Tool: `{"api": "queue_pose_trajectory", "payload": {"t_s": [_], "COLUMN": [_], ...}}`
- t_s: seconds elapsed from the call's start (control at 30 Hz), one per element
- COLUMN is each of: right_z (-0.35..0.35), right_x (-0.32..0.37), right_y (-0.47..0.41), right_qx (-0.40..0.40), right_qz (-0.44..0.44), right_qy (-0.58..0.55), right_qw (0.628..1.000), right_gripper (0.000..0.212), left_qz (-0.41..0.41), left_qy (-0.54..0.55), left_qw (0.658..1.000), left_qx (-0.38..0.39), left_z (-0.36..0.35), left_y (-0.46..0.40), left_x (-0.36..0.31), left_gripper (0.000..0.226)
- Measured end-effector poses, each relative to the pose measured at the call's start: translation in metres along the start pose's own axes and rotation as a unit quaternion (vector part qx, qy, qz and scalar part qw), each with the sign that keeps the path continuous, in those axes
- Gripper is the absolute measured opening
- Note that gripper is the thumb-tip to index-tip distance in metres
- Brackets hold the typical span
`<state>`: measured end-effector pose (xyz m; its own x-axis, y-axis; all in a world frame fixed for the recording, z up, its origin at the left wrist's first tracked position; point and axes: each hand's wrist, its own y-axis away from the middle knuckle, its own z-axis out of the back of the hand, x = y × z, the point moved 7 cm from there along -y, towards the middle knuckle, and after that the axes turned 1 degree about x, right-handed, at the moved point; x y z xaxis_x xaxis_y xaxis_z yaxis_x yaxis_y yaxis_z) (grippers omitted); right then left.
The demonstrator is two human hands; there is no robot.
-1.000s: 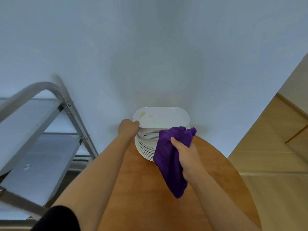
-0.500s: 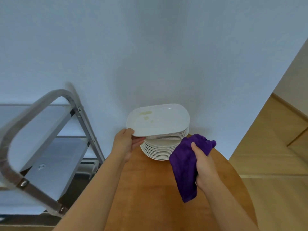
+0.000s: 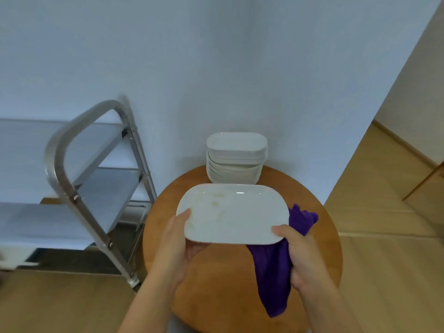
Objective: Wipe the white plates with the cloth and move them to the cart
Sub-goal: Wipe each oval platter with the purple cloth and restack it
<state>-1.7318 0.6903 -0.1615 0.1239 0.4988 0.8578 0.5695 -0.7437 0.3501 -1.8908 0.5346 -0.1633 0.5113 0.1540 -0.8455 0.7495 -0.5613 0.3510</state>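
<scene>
No writing, label, brand mark or number can be read anywhere in the view.

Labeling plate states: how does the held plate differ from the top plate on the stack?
The held plate is off the stack, gripped by the left hand and right hand, the purple cloth in the right hand too; the top plate of the stack rests untouched on the pile. The held plate shows yellowish smears; the top plate shows none visible. Both are white, rounded-rectangular plates.
</scene>
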Motion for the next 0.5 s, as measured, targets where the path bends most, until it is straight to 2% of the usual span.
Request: {"api": "queue_pose_trajectory", "payload": {"t_s": [0.1,0.23,0.3,0.37,0.43,0.5], "right_z": [0.017,0.039,0.054,0.063,0.056,0.043], "right_x": [-0.019,-0.028,-0.024,-0.01,0.008,0.017], "right_y": [0.018,0.028,0.031,0.039,0.053,0.058], "right_qx": [0.0,-0.021,-0.081,-0.14,-0.135,-0.094], "right_qz": [-0.034,-0.021,0.031,0.124,0.238,0.313], "right_qy": [0.03,0.068,0.144,0.24,0.298,0.377], "right_qw": [0.999,0.997,0.986,0.953,0.915,0.867], "right_gripper": [0.025,0.015,0.017,0.036,0.048,0.049], "left_qz": [0.106,0.168,0.172,0.163,0.147,0.131], "left_qy": [0.175,0.218,0.238,0.246,0.226,0.198], "left_qw": [0.971,0.95,0.944,0.944,0.953,0.963], "left_qx": [0.122,0.148,0.15,0.15,0.135,0.129], "left_z": [-0.005,0.001,0.001,0.0,0.0,-0.002], "left_y": [0.025,0.042,0.049,0.054,0.055,0.056], "left_x": [0.026,0.056,0.066,0.073,0.078,0.081], "left_gripper": [0.041,0.044,0.045,0.047,0.05,0.052]}}
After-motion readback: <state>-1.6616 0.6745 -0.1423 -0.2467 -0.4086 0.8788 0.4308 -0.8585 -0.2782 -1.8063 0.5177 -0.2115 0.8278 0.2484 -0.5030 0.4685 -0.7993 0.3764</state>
